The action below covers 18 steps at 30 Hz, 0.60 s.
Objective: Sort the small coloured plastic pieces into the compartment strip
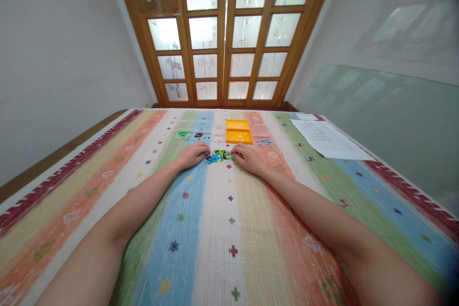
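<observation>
A loose pile of small colored pieces [218,156], blue, green, yellow and dark red, lies on the striped tablecloth between my two hands. At its left edge is my left hand [193,155], fingers curled together with the tips touching the pieces. My right hand [248,158] rests at the pile's right edge, its fingers bent and drawn together. Whatever either set of fingertips grips is too small to make out. Just behind the pile stands an open yellow box [239,125] with a few pale pieces in its near half.
Clear shallow trays behind my hands hold green pieces [184,135], dark red pieces [199,135] and blue pieces [264,142], sorted by color. A printed paper sheet [328,138] lies at the right. Beyond the table's far edge are wooden glazed doors [224,76].
</observation>
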Each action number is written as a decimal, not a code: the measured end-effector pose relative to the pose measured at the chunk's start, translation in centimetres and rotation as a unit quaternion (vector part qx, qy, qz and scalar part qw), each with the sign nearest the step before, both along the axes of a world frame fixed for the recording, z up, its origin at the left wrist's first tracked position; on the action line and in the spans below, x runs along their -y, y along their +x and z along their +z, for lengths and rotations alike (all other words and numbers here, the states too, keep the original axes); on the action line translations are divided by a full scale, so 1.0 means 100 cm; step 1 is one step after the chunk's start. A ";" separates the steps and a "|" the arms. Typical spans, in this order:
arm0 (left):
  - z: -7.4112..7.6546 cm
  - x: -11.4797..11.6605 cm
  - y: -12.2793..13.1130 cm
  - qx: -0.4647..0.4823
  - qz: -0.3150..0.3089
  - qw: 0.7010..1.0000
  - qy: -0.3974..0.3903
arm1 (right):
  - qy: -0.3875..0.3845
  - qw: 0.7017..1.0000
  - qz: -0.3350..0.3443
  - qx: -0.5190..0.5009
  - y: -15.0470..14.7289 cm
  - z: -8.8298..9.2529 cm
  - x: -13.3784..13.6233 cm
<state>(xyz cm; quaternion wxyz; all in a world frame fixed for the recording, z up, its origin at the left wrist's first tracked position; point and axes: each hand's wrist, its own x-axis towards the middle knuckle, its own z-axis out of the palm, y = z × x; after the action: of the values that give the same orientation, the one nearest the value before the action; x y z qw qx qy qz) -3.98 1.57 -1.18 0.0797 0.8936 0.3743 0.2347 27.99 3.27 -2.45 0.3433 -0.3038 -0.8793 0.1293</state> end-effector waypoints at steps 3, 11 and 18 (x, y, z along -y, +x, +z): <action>0.010 0.007 0.003 -0.025 -0.023 0.999 0.008 | -0.002 1.000 0.006 0.007 -0.001 0.002 0.004; 0.024 0.014 0.006 -0.073 -0.037 0.997 0.003 | 0.000 1.000 0.003 0.014 0.000 0.003 0.006; 0.020 0.013 0.011 -0.084 -0.047 0.995 -0.005 | 0.006 1.000 0.010 0.013 0.000 -0.002 0.003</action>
<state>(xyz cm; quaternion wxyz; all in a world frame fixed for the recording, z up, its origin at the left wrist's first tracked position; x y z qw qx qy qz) -2.92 0.24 0.84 0.0631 0.9263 0.3385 0.1529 28.02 2.99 -2.65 0.3319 -0.2947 -0.8875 0.1237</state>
